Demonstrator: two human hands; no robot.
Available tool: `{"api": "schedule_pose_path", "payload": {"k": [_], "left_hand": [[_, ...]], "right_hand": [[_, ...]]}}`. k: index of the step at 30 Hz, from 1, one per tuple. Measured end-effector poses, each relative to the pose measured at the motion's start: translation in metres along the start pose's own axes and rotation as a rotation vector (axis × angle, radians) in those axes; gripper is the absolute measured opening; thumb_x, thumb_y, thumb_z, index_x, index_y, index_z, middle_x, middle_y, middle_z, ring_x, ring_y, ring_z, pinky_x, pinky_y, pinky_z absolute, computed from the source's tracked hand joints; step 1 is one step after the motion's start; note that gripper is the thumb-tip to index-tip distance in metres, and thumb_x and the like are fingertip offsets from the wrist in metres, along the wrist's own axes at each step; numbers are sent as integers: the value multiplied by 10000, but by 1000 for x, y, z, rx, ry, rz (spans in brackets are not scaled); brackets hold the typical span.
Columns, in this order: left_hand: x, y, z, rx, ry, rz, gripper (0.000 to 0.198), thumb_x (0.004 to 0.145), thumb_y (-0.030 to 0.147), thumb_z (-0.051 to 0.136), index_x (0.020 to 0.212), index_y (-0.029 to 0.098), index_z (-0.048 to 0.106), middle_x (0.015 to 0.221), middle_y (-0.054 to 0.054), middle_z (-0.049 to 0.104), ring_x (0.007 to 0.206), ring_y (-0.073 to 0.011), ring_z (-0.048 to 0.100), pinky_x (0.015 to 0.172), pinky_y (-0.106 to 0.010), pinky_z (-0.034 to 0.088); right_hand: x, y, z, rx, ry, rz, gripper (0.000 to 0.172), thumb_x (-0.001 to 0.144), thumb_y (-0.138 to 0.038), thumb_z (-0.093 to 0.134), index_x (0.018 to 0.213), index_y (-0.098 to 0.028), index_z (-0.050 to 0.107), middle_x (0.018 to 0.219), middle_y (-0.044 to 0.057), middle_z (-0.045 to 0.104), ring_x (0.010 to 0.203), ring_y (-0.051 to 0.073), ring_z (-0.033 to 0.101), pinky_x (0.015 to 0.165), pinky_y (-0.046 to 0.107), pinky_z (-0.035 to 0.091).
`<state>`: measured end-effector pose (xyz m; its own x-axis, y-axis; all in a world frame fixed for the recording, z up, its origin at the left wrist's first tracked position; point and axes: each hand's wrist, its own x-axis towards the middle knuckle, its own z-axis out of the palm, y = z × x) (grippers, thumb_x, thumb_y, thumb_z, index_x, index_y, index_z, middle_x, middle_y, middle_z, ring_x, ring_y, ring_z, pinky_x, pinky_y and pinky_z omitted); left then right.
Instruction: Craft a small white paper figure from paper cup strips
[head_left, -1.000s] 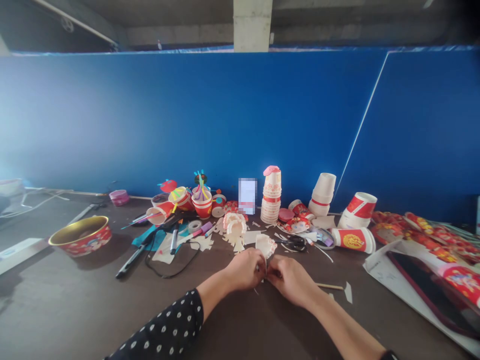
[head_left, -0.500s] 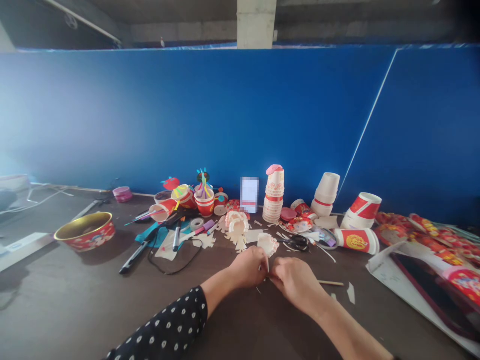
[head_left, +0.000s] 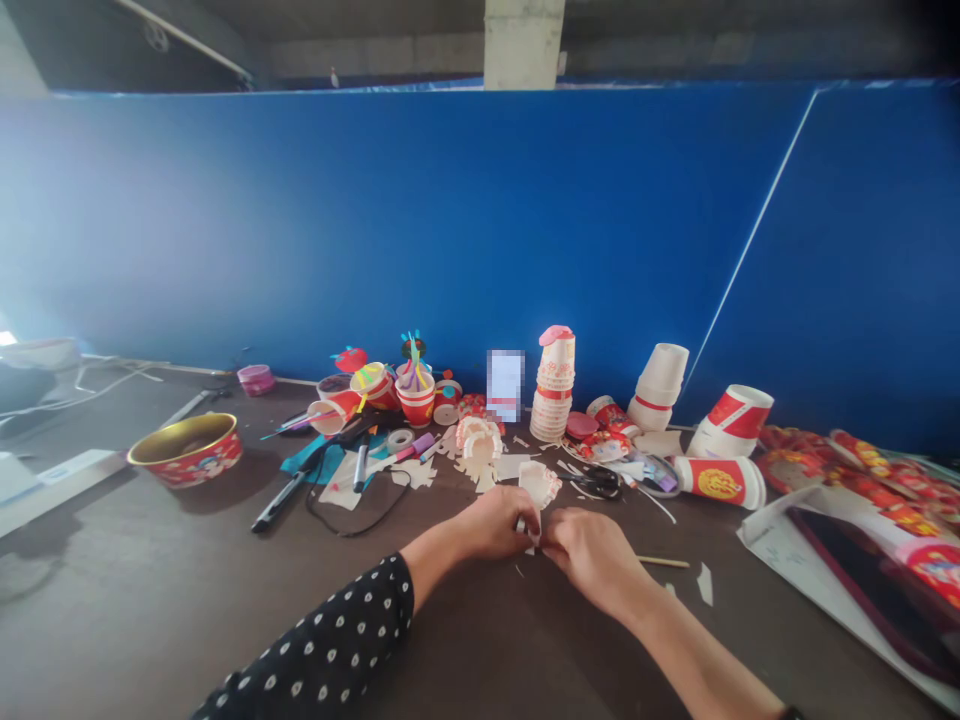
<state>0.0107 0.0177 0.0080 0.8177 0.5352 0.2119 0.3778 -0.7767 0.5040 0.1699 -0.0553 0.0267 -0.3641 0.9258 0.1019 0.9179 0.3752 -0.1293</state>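
The left hand [head_left: 495, 525] and the right hand [head_left: 592, 560] are pinching a frilled paper-cup piece [head_left: 538, 485]

Both hands are curling nearly shut, fingertips meeting just under the piece, which is standing above them at the table's middle; the fingers are hiding the contact, so the grip is only probable. Nearby, a cut paper figure [head_left: 478, 450] is lying among paper trimmings [head_left: 424, 473], and black scissors [head_left: 600, 483] are resting to the right — some cutting is looking done. A stack of paper cups [head_left: 553, 390] is standing behind, uncut — much is seeming left.
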Motion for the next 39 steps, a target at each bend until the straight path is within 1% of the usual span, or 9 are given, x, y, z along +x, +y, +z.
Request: {"api": "schedule_pose_path", "payload": {"k": [4, 8, 13, 18, 24, 29, 32, 35, 39], "left_hand": [[1, 0, -1, 69, -25, 20, 95, 673, 68, 642, 641, 151, 675, 804, -15, 686, 746, -128, 607, 713, -191, 446], [0, 3, -3, 88, -47, -14, 75, 657, 100, 673, 696, 159, 697, 813, -10, 693, 704, -126, 603, 664, -184, 443], [0, 3, -2, 115, -45, -21, 77, 679, 106, 661, 670, 173, 699, 873, -6, 695, 796, -150, 618, 738, -201, 443], [0, 1, 1, 159, -50, -35, 40, 689, 134, 665, 693, 165, 691, 932, -24, 690, 863, -179, 619, 777, -227, 449], [0, 5, 3, 193, -60, -70, 66, 667, 111, 637, 693, 162, 669, 970, -31, 680, 906, -199, 606, 839, -262, 449], [2, 11, 3, 202, -67, -128, 75, 662, 109, 611, 677, 157, 668, 1002, -37, 661, 906, -204, 604, 841, -280, 467], [2, 13, 2, 217, -64, -154, 97, 668, 101, 599, 685, 161, 674, 1024, -40, 644, 924, -201, 597, 828, -276, 477], [2, 15, 1, 234, -78, -155, 115, 681, 103, 587, 706, 161, 683, 1042, -51, 630, 948, -209, 587, 824, -286, 483], [1, 14, 1, 234, -74, -116, 122, 696, 96, 570, 687, 150, 679, 1014, -62, 633, 938, -204, 587, 845, -286, 474]], "right_hand": [[0, 0, 0, 15, 18, 5, 169, 819, -209, 506, 794, -222, 672, 823, 33, 674, 777, 171, 608, 622, 235, 345], [1, -1, -2, 1, -10, 42, 196, 828, -223, 487, 772, -214, 674, 815, 36, 673, 773, 166, 612, 615, 231, 339], [2, -2, -6, 20, -37, 22, 211, 821, -211, 477, 806, -228, 687, 867, 26, 677, 815, 161, 608, 633, 222, 345], [2, 0, -5, 46, -46, 43, 219, 832, -234, 466, 851, -221, 685, 881, 41, 675, 819, 162, 605, 647, 220, 349], [1, 0, -2, 68, 0, 27, 233, 839, -216, 453, 854, -234, 685, 878, 28, 671, 806, 152, 595, 637, 222, 337], [0, -5, -2, 15, -1, 44, 253, 844, -180, 435, 850, -194, 688, 877, 64, 663, 856, 166, 575, 709, 224, 348], [-1, -10, -1, -29, -16, 76, 258, 856, -192, 421, 857, -169, 678, 878, 82, 658, 827, 165, 588, 681, 226, 353], [-2, -15, 0, -64, -49, 137, 259, 865, -195, 408, 877, -150, 663, 861, 95, 661, 790, 166, 610, 647, 232, 356], [-4, -23, -6, -72, -78, 156, 270, 863, -139, 388, 916, -154, 652, 910, 102, 663, 840, 171, 619, 667, 228, 365]]}}
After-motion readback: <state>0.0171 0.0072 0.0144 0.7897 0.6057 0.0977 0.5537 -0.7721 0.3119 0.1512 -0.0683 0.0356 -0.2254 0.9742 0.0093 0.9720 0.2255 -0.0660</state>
